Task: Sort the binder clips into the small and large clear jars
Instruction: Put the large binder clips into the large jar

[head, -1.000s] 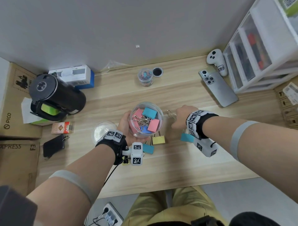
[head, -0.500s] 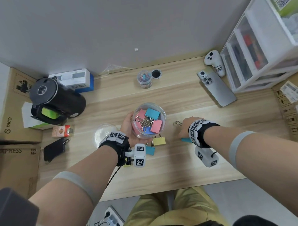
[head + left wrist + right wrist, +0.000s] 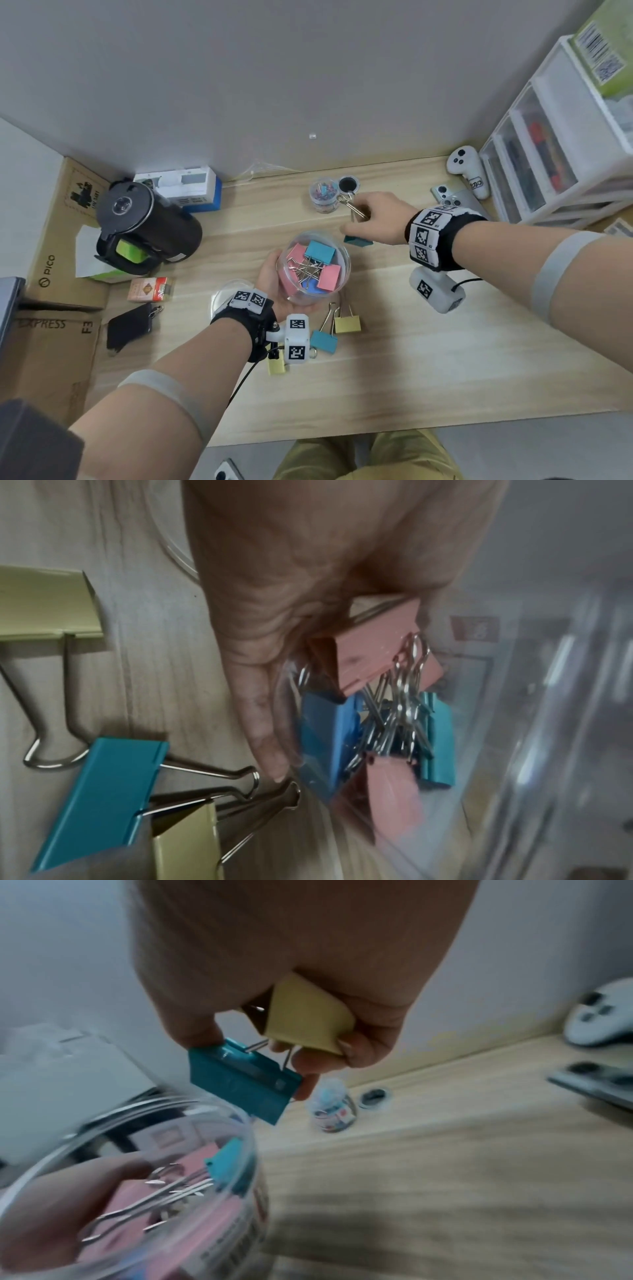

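Note:
My left hand point(image 3: 270, 277) grips the large clear jar point(image 3: 313, 267), tilted toward me, with several pink and blue binder clips inside point(image 3: 377, 710). My right hand point(image 3: 373, 219) is raised just beyond the jar's far right rim and holds two large clips: a teal clip point(image 3: 243, 1080) hanging from its wire handles and a yellow clip point(image 3: 308, 1018) tucked in the palm. The teal clip point(image 3: 358, 241) hangs beside the jar's mouth. On the table near my left wrist lie a teal clip point(image 3: 323, 341) and two yellow clips point(image 3: 347, 323). The small jar point(image 3: 323, 198) of small clips stands at the back.
A black kettle point(image 3: 144, 229) and a white-blue box point(image 3: 181, 188) stand at the left. The jar's clear lid point(image 3: 227, 294) lies by my left wrist, a small black lid point(image 3: 348, 185) by the small jar. A phone point(image 3: 452, 202), a controller point(image 3: 469, 171) and white drawers point(image 3: 561, 154) fill the right.
My right hand has lifted off the table with the teal clip and moved back and up to the jar's far rim. The left hand keeps holding the jar.

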A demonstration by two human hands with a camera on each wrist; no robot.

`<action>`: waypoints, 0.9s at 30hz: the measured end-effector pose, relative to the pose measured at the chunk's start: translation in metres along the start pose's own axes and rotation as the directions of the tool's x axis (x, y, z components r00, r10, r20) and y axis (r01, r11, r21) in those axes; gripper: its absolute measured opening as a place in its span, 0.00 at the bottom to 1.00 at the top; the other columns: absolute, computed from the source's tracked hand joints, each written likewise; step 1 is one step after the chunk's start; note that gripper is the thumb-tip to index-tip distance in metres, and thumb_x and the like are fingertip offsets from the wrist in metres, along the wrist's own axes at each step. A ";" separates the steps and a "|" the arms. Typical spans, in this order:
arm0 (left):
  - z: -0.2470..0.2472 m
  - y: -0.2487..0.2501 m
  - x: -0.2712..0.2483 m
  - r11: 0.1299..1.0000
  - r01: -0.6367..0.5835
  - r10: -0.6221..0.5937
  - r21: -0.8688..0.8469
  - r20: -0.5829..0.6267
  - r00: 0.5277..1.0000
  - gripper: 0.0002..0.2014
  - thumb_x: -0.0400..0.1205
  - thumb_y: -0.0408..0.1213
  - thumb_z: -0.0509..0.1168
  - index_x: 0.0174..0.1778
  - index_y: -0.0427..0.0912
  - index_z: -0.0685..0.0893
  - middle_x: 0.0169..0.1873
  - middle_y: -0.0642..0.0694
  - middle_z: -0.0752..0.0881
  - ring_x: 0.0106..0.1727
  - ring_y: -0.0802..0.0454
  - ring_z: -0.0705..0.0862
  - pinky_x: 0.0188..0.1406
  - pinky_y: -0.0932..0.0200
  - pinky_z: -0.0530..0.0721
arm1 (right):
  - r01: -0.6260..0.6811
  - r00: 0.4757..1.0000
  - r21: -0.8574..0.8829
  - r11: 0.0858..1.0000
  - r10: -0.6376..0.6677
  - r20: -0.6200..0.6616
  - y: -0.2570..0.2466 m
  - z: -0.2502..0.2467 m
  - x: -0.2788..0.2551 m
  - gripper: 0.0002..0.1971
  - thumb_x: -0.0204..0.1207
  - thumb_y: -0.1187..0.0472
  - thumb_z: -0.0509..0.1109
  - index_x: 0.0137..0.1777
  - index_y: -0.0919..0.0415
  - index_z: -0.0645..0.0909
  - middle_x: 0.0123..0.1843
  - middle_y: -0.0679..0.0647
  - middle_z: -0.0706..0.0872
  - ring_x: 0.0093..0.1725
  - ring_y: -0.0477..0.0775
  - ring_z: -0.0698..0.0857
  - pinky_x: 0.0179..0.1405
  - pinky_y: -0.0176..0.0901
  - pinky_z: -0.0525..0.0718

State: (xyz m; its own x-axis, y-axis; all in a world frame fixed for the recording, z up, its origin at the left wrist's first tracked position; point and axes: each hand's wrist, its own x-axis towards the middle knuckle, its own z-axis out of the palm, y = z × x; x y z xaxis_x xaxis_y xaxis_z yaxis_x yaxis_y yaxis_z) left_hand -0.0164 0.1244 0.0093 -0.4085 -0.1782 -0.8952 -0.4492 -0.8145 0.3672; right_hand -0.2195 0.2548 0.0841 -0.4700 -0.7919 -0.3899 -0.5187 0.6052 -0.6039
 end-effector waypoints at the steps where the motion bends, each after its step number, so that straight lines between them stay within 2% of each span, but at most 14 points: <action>1: 0.001 0.002 0.000 1.000 -0.013 0.013 0.007 -0.010 1.000 0.34 0.81 0.67 0.56 0.70 0.44 0.86 0.60 0.34 0.90 0.63 0.29 0.87 0.61 0.30 0.84 | 0.066 0.998 -0.026 0.998 -0.065 0.014 -0.012 -0.002 -0.002 0.21 0.66 0.37 0.71 0.38 0.54 0.75 0.36 0.50 0.82 0.36 0.54 0.81 0.35 0.45 0.79; 3: 0.004 0.005 -0.001 0.999 -0.038 0.038 0.017 -0.019 0.999 0.32 0.83 0.66 0.55 0.67 0.43 0.87 0.55 0.35 0.92 0.57 0.31 0.89 0.59 0.32 0.85 | 0.172 0.984 -0.139 0.975 -0.164 0.066 -0.029 0.004 -0.004 0.23 0.66 0.34 0.70 0.43 0.54 0.77 0.38 0.51 0.84 0.38 0.55 0.82 0.38 0.48 0.81; 5: 0.009 0.007 0.000 0.999 -0.049 0.049 0.022 -0.014 0.999 0.32 0.83 0.65 0.54 0.64 0.42 0.88 0.52 0.36 0.93 0.52 0.32 0.91 0.55 0.33 0.86 | 0.239 0.970 -0.272 0.932 -0.218 0.104 -0.042 0.015 -0.008 0.22 0.70 0.36 0.70 0.47 0.55 0.77 0.38 0.48 0.82 0.37 0.53 0.81 0.35 0.46 0.80; 7: 0.013 0.009 0.001 0.999 -0.045 0.045 0.019 -0.025 0.999 0.33 0.83 0.65 0.54 0.65 0.42 0.88 0.55 0.34 0.92 0.49 0.32 0.92 0.51 0.34 0.88 | 0.257 0.966 -0.322 0.911 -0.240 0.094 -0.050 0.027 -0.011 0.18 0.73 0.37 0.68 0.51 0.50 0.75 0.35 0.42 0.77 0.35 0.50 0.78 0.32 0.42 0.74; 8: 0.015 0.009 0.000 0.999 -0.048 0.048 0.015 -0.031 0.998 0.33 0.83 0.65 0.54 0.65 0.43 0.88 0.56 0.33 0.92 0.47 0.31 0.92 0.50 0.34 0.89 | 0.263 0.965 -0.325 0.908 -0.250 0.083 -0.051 0.032 -0.011 0.17 0.73 0.38 0.68 0.55 0.46 0.77 0.34 0.41 0.76 0.35 0.51 0.78 0.34 0.42 0.74; 10: 0.018 0.010 0.002 0.999 -0.046 0.045 -0.010 -0.023 0.999 0.32 0.84 0.65 0.54 0.63 0.43 0.89 0.53 0.33 0.93 0.43 0.31 0.93 0.52 0.34 0.88 | 0.259 0.966 -0.328 0.908 -0.236 0.110 -0.054 0.042 -0.012 0.14 0.74 0.40 0.66 0.54 0.47 0.79 0.35 0.42 0.75 0.40 0.54 0.80 0.38 0.44 0.77; 12: 0.020 0.010 0.003 0.999 -0.037 0.037 -0.034 -0.011 0.999 0.32 0.84 0.65 0.54 0.64 0.44 0.89 0.50 0.35 0.93 0.45 0.32 0.92 0.53 0.34 0.87 | 0.257 0.963 -0.331 0.908 -0.213 0.163 -0.054 0.048 -0.010 0.14 0.76 0.41 0.64 0.51 0.50 0.78 0.40 0.45 0.80 0.44 0.56 0.83 0.41 0.45 0.81; 15: 0.020 0.010 0.004 0.999 -0.031 0.031 -0.038 -0.014 0.999 0.32 0.83 0.66 0.54 0.64 0.44 0.88 0.49 0.35 0.93 0.48 0.32 0.91 0.52 0.34 0.87 | 0.264 0.959 -0.343 0.902 -0.208 0.190 -0.053 0.050 -0.008 0.17 0.80 0.40 0.60 0.58 0.50 0.80 0.45 0.48 0.82 0.44 0.55 0.80 0.43 0.45 0.79; 16: 0.021 0.009 0.003 0.999 -0.029 0.028 -0.037 -0.012 1.000 0.32 0.83 0.66 0.54 0.63 0.44 0.89 0.49 0.35 0.93 0.48 0.32 0.91 0.54 0.34 0.87 | 0.270 0.957 -0.350 0.897 -0.208 0.203 -0.053 0.049 -0.008 0.16 0.80 0.41 0.61 0.57 0.50 0.80 0.44 0.48 0.81 0.44 0.56 0.80 0.42 0.45 0.78; 19: 0.021 0.009 0.002 0.999 -0.025 0.025 -0.030 0.013 1.000 0.31 0.83 0.65 0.55 0.63 0.43 0.88 0.50 0.35 0.93 0.49 0.32 0.91 0.53 0.35 0.87 | 0.289 0.944 -0.369 0.884 -0.200 0.262 -0.054 0.045 -0.005 0.09 0.78 0.46 0.64 0.44 0.50 0.78 0.38 0.48 0.82 0.41 0.56 0.83 0.36 0.43 0.77; 22: 0.021 0.010 0.000 0.999 -0.007 0.009 -0.033 0.050 0.999 0.35 0.82 0.67 0.53 0.68 0.42 0.86 0.58 0.33 0.91 0.51 0.30 0.92 0.51 0.37 0.87 | 0.277 0.954 -0.343 0.898 -0.214 0.209 -0.053 0.041 -0.002 0.10 0.74 0.48 0.65 0.35 0.50 0.74 0.33 0.48 0.82 0.36 0.56 0.83 0.30 0.42 0.73; 25: 0.021 0.012 -0.001 1.000 -0.001 0.002 -0.028 0.050 0.999 0.37 0.81 0.68 0.54 0.72 0.42 0.84 0.63 0.32 0.89 0.61 0.29 0.88 0.53 0.36 0.87 | 0.296 0.955 -0.379 0.877 -0.263 0.138 -0.053 0.035 -0.001 0.11 0.73 0.48 0.67 0.37 0.54 0.78 0.31 0.49 0.80 0.32 0.56 0.80 0.26 0.41 0.69; 27: 0.020 0.013 -0.002 1.000 -0.001 0.002 -0.025 0.053 0.999 0.36 0.80 0.67 0.56 0.72 0.43 0.84 0.63 0.33 0.89 0.63 0.29 0.88 0.54 0.35 0.87 | 0.338 0.941 -0.414 0.845 -0.301 0.154 -0.054 0.031 -0.001 0.11 0.72 0.48 0.67 0.41 0.57 0.80 0.32 0.49 0.80 0.32 0.56 0.79 0.26 0.42 0.69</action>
State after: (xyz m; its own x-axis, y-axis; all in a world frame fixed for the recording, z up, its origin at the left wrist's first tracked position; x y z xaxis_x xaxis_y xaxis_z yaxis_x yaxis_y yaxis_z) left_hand -0.0373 0.1252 0.0209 -0.4509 -0.1506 -0.8798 -0.4291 -0.8277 0.3616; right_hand -0.1692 0.2200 0.0956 -0.1767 -0.9398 -0.2925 -0.8927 0.2781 -0.3545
